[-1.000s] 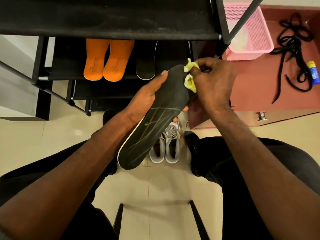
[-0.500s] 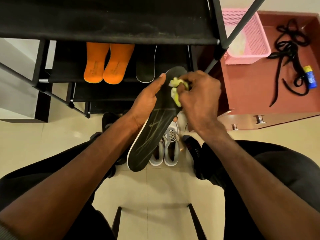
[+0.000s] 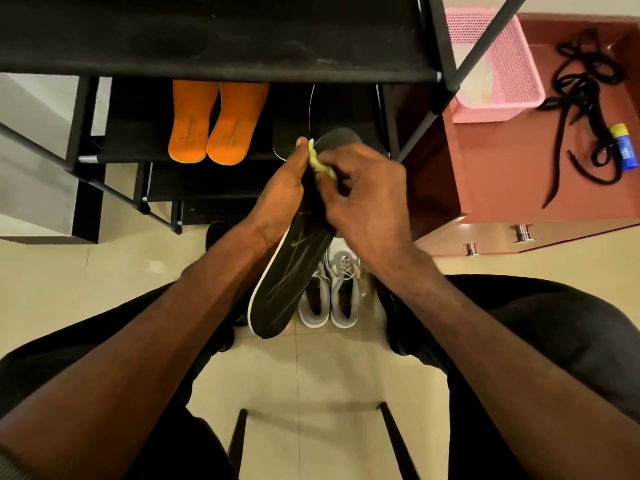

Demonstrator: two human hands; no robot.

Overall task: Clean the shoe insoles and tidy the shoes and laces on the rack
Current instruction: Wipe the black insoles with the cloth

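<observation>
Tiled floor [image 3: 332,375] by rack [image 3: 221,39] | left hand [image 3: 277,192] gripped light, bendy black insole [image 3: 294,271] mid-length | right hand [image 3: 360,199] pinched yellow cloth [image 3: 320,164]

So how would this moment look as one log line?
step: wiping | left hand: holds black insole | right hand: pinches yellow cloth on it

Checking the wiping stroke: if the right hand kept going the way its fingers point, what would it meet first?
Probably the left hand: the right hand presses the cloth leftward across the black insole, though depth is unclear.
</observation>
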